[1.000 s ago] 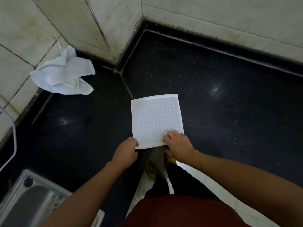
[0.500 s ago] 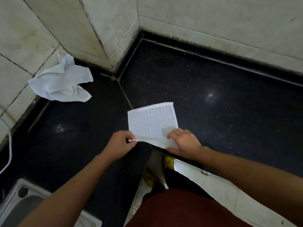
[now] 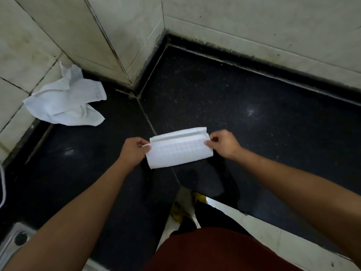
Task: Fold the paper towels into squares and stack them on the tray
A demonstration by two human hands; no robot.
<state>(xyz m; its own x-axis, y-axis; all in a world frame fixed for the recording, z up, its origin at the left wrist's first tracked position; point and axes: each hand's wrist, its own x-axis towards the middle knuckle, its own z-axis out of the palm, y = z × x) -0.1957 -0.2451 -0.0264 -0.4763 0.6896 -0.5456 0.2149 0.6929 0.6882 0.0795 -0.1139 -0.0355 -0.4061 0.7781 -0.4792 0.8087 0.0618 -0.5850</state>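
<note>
A white quilted paper towel (image 3: 178, 151) lies on the black counter, its near half folded over toward the far edge so it forms a wide rectangle. My left hand (image 3: 134, 149) pinches the folded flap's left corner. My right hand (image 3: 222, 143) pinches its right corner. A strip of the lower layer still shows beyond the flap's far edge. A second towel (image 3: 68, 102), white and crumpled, rests against the tiled wall at the far left. No tray is in view.
The black speckled counter (image 3: 254, 124) meets tiled walls (image 3: 117, 26) in a corner. A steel sink (image 3: 13, 241) shows at the bottom left. The counter's front edge runs past my red clothing, with the floor below.
Both hands lifted the towel's near edge and carried it away from me over the far half. The flat square became a folded rectangle.
</note>
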